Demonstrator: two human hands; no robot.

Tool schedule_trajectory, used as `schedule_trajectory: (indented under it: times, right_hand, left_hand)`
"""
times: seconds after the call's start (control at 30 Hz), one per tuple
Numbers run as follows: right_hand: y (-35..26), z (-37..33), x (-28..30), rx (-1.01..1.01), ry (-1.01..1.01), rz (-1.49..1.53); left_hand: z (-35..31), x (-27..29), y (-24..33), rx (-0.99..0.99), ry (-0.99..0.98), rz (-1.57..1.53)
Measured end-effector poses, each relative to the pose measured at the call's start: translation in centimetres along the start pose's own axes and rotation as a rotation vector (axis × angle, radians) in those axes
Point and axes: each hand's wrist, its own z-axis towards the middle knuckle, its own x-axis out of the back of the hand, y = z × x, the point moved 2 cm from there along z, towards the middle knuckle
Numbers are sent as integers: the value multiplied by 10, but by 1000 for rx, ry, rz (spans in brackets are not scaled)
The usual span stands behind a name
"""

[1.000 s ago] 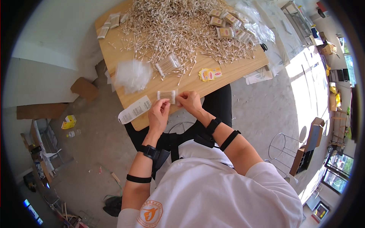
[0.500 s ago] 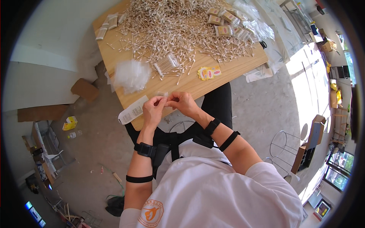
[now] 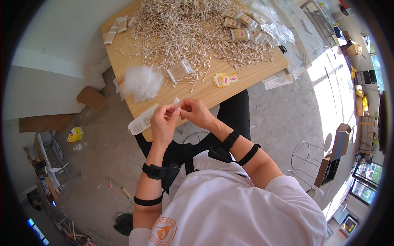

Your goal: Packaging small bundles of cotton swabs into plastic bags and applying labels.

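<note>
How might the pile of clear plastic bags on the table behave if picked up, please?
The pile of clear plastic bags would probably be floppy and light, since it looks like thin, translucent film. Its uneven, overlapping edges suggest the layers may slide apart.

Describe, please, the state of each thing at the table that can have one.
Left hand, pinching the clear packet
Right hand, pinching it too
Clear packet, gripped between both hands, mostly hidden
Cotton swabs, loose in a heap
Clear bags, piled
Yellow cards, overlapping in a pile
White paper strip, overhanging the edge of the table
Labelled packs, filled, jumbled together
</note>
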Motion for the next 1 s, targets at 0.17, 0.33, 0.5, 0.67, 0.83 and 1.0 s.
schedule_trajectory:
  times: [0.17, 0.33, 0.5, 0.67, 0.83, 1.0]
  right_hand:
    - [-21, -7, -5, 54, -9, -223]
    - [-11, -7, -2, 121, -155, 92]
    - [4, -7, -3, 73, -190, 338]
    - [8, -6, -9, 83, -124, 370]
    - [-20, -12, -25, 467, 321, -426]
    - [-13, -4, -34, 461, 344, -443]
  left_hand:
    - [4, 7, -17, 259, -59, -291]
    - [5, 14, -21, 275, -181, -432]
    - [0, 12, -25, 269, -166, -498]
    - [-2, 11, -25, 227, -134, -446]
    - [-3, 9, -9, 81, 17, -55]
    - [-4, 10, 4, -242, 152, 450]
